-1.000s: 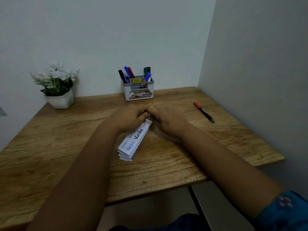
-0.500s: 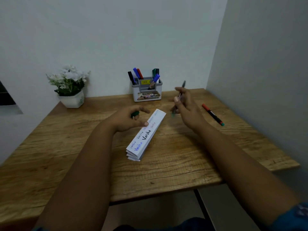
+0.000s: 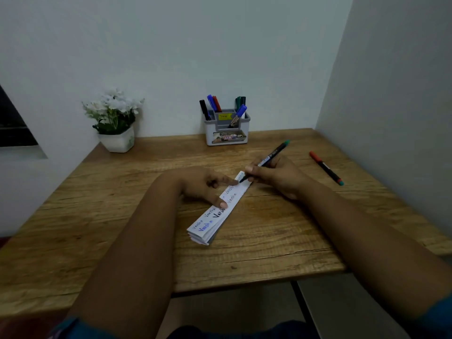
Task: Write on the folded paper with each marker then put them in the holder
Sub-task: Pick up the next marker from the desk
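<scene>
You are mid-task: right hand (image 3: pixel 278 176) grips the green-capped marker (image 3: pixel 267 160) at the folded paper (image 3: pixel 219 209), left hand (image 3: pixel 208 185) flat pinning it; several markers fill the holder (image 3: pixel 227 133), the red marker (image 3: pixel 326 168) lies unused near the worktop's (image 3: pixel 122 216) right edge.

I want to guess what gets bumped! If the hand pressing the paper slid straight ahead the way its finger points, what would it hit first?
The left hand points its fingers along the white folded paper strip toward the right hand. It would probably meet the black marker's tip first; the gap looks tiny, though depth is unclear.
</scene>
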